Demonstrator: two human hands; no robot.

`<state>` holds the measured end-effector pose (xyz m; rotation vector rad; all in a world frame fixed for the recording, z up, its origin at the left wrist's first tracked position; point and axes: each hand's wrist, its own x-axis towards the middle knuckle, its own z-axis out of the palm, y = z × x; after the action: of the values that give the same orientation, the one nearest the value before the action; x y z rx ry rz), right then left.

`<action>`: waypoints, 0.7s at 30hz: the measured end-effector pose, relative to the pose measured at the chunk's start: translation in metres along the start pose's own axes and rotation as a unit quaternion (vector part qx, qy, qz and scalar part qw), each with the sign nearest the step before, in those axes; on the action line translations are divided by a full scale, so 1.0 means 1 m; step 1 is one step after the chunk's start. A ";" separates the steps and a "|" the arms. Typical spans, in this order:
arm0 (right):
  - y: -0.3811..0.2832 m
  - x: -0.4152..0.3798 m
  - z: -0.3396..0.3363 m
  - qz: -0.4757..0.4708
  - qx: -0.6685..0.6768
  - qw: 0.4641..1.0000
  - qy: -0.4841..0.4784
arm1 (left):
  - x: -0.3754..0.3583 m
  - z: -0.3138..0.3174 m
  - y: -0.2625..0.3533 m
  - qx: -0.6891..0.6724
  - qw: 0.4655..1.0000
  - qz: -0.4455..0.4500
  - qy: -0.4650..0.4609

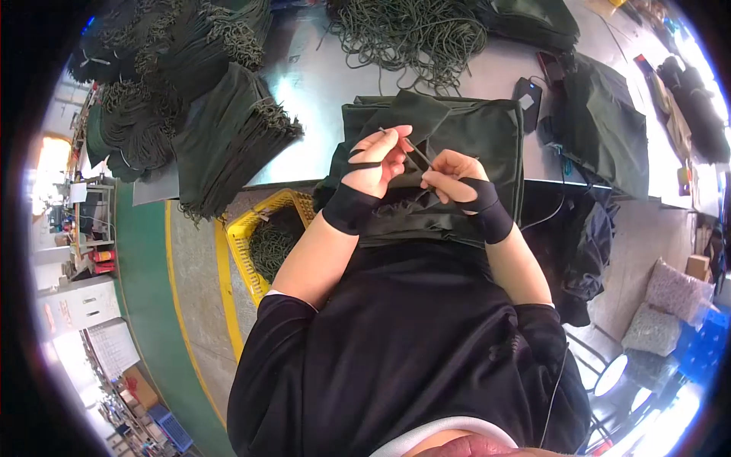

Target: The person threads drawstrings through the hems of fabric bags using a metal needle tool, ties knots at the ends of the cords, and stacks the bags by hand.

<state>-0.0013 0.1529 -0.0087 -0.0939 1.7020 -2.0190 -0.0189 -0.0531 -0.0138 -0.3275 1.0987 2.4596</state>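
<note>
Between my two hands runs a thin dark green cord [416,152]. My left hand [378,158] pinches its upper end between thumb and fingers. Lower down and to the right, my right hand [457,179] grips the cord with the fingertips. Both hands wear black wrist wraps. Beneath them lies a folded dark green fabric piece [483,129], stacked at the table's front edge, with one flap raised behind the left fingers. Where the cord meets the fabric is hard to make out.
A heap of loose green cord [407,34] lies at the back of the metal table [304,72]. Corded fabric bundles [232,141] stand at left, above a yellow basket [242,247] of cord. On the right are a black phone-like device [527,103] and more green fabric [605,122].
</note>
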 end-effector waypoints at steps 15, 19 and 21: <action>0.011 0.009 0.001 -0.055 -0.023 0.998 0.027 | -0.006 0.023 0.001 0.196 0.979 0.036 -0.035; 0.006 0.006 0.001 -0.062 -0.054 0.996 0.032 | -0.005 0.020 0.002 0.189 0.980 0.021 -0.060; 0.007 0.006 0.000 -0.067 -0.046 0.996 0.030 | -0.004 0.020 0.001 0.192 0.979 0.021 -0.061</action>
<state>-0.0039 0.1494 -0.0170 -0.1844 1.8716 -2.0587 -0.0162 -0.0398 0.0012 -0.0348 1.5003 2.2025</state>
